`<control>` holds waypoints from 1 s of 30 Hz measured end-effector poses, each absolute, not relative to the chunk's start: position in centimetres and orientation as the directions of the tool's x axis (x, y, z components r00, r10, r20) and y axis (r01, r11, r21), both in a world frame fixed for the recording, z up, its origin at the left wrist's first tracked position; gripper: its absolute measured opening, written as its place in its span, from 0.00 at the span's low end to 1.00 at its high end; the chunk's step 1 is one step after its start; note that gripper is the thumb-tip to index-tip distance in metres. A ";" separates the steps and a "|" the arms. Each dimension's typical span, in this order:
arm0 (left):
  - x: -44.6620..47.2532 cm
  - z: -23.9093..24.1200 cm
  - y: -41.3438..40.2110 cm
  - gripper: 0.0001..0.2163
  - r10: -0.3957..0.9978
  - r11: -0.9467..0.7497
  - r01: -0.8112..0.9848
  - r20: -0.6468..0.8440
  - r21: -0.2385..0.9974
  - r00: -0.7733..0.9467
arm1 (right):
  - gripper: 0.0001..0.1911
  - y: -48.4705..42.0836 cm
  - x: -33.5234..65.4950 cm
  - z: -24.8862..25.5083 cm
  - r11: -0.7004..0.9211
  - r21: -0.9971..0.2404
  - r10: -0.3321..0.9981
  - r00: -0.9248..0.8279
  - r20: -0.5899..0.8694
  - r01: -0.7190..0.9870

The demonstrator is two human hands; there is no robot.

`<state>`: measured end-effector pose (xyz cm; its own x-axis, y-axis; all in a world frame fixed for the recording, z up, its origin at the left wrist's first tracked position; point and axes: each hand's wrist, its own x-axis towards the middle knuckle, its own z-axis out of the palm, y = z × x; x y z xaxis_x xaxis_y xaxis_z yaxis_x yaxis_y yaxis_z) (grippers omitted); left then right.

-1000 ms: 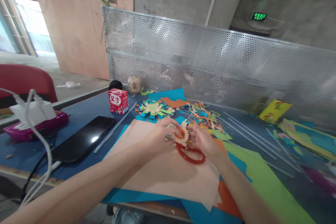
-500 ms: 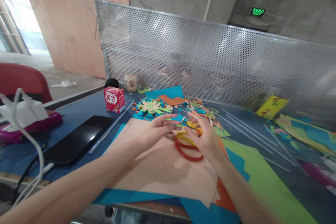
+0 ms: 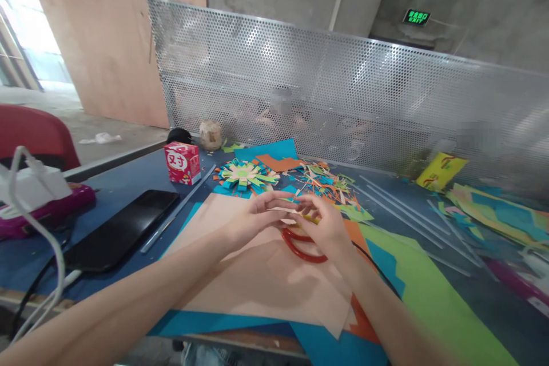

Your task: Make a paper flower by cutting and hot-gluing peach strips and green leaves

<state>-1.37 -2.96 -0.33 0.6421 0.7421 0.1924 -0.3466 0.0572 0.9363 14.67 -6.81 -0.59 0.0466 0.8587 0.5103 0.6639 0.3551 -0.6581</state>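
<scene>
Over a peach sheet of paper (image 3: 240, 286), my left hand (image 3: 261, 214) and my right hand (image 3: 323, 220) face each other with curved fingers, their fingertips close together or touching. A gap shows between thumb and fingers on each hand, and I see nothing held in either. Scissors with red loop handles (image 3: 302, 254) lie on the sheet beneath the hands, partly hidden by the right one. Just beyond my left hand rests a layered paper flower (image 3: 242, 174) with a green centre and blue, orange and peach fringed petals.
Cut paper scraps (image 3: 330, 183) are heaped at the back. Green paper (image 3: 437, 291) lies at right, near clear sticks (image 3: 407, 211). At left are a phone (image 3: 124, 229), a red box (image 3: 182, 163) and a power strip with cables. A perforated metal screen (image 3: 321, 91) bounds the desk's far side.
My hands have come closer, bringing their fingertips nearly together above the scissors. The view has shifted slightly. Paper and flower stay put.
</scene>
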 end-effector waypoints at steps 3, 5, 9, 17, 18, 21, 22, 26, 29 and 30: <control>-1.4 -0.3 -3.2 0.15 0.716 -0.026 -0.323 0.243 0.946 0.655 | 0.07 -6.5 14.7 -0.9 0.324 -0.749 0.893 0.075 0.444 0.577; -1.5 -0.2 -3.3 0.15 0.693 -0.087 -0.314 0.284 0.945 0.663 | 0.06 -6.4 14.9 -1.1 0.320 -0.769 0.898 0.081 0.432 0.553; -1.6 -0.3 -3.3 0.14 0.689 -0.268 -0.232 0.354 0.935 0.632 | 0.07 -6.5 15.3 -0.9 0.341 -0.802 0.904 0.062 0.423 0.490; -1.5 -1.1 -3.1 0.21 0.716 -0.594 0.086 0.477 0.799 0.510 | 0.09 -6.6 15.4 -0.5 0.351 -0.900 0.925 0.050 0.376 0.260; -1.4 -1.3 -3.0 0.22 0.716 -0.604 0.105 0.480 0.790 0.506 | 0.10 -6.6 15.4 -0.5 0.342 -0.912 0.931 0.053 0.362 0.225; -1.3 -2.1 -2.6 0.25 0.721 -0.614 0.159 0.468 0.773 0.510 | 0.10 -6.6 15.3 -0.2 0.313 -0.941 0.944 0.062 0.323 0.128; -1.3 -2.3 -2.4 0.26 0.725 -0.608 0.170 0.455 0.775 0.517 | 0.10 -6.6 15.2 0.0 0.303 -0.947 0.948 0.063 0.311 0.107; -1.0 -2.8 -2.0 0.21 0.716 -0.610 0.184 0.438 0.770 0.543 | 0.09 -6.8 14.7 0.5 0.275 -0.959 0.958 0.063 0.280 0.069; -0.9 -2.7 -2.0 0.18 0.715 -0.632 0.182 0.476 0.754 0.512 | 0.09 -6.8 14.3 0.6 0.248 -0.967 0.967 0.040 0.250 0.049; -1.0 -2.5 -2.0 0.18 0.716 -0.643 0.180 0.502 0.745 0.485 | 0.10 -6.8 14.1 0.6 0.232 -0.971 0.972 0.036 0.234 0.055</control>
